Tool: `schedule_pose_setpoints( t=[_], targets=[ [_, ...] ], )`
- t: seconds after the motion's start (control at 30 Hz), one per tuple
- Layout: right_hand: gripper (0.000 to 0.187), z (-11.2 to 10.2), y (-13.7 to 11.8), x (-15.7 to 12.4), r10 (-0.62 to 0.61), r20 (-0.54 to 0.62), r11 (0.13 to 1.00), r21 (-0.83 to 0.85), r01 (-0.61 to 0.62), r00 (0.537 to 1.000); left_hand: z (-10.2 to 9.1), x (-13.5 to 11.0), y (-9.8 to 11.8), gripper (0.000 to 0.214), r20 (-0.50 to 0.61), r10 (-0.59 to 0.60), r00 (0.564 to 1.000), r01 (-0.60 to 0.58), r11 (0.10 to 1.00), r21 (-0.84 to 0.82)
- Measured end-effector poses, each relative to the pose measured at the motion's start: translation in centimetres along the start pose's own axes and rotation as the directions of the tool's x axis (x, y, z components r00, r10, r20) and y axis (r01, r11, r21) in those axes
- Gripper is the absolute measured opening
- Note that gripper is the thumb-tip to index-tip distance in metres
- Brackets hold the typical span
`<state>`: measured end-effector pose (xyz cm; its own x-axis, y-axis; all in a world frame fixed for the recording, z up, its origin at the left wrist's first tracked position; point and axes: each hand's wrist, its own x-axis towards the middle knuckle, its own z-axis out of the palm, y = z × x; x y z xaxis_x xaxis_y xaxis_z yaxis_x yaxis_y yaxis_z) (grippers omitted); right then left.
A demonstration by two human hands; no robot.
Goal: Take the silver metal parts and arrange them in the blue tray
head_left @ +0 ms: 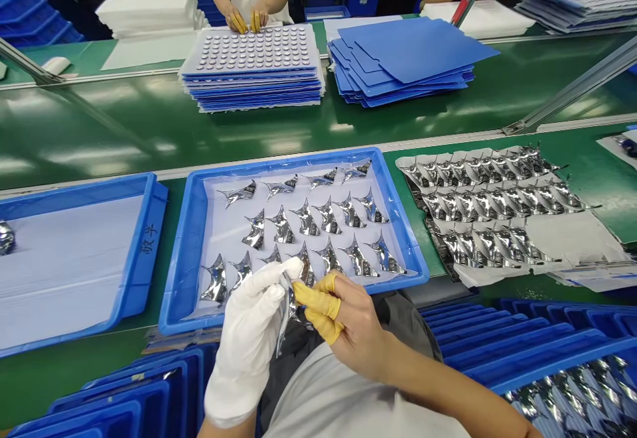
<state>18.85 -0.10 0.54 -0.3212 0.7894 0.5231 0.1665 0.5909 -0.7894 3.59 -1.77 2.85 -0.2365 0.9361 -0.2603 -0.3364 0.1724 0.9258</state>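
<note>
I've got a crinkled silver foil piece (286, 312) pinched up just above the near rim of the blue tray (293, 162). My left hand (246, 338), in its white cotton glove (249, 318), is curled closed around the upper end, and my right hand (355, 322) is nearly closed, its yellow finger cots (318, 302) pressing in from the other side. The thin points are the worry here: squeeze too hard and the foil creases or tears. If my grip slips, the piece could drop onto the other foil pieces (308, 219) right below, or fall past the rim into my lap. The cotton looks slick on a surface like this, too, so a light pinch may not hold. And the tray's packed close: one careless brush of a knuckle could nudge its neighbours out of their rows.
</note>
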Motion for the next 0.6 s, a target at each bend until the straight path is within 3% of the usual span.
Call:
schedule_pose_setpoints(
  t=[0.33, 0.6],
  targets=[
    [0.043, 0.6, 0.1, -0.6, 0.008, -0.078, 0.998, -0.067, -0.013, 0.997, -0.3, -0.6, -1.8, 0.029, -0.003, -0.084, 0.996, 0.083, 0.989, -0.124],
    [0.045, 1.5, 0.1, -1.4, -0.012, -0.124, 0.975, -0.222, -0.016, 0.992, 0.1, -0.7, -1.9, 0.033, -0.061, -0.132, 0.989, 0.119, 0.977, -0.174]
  ],
)
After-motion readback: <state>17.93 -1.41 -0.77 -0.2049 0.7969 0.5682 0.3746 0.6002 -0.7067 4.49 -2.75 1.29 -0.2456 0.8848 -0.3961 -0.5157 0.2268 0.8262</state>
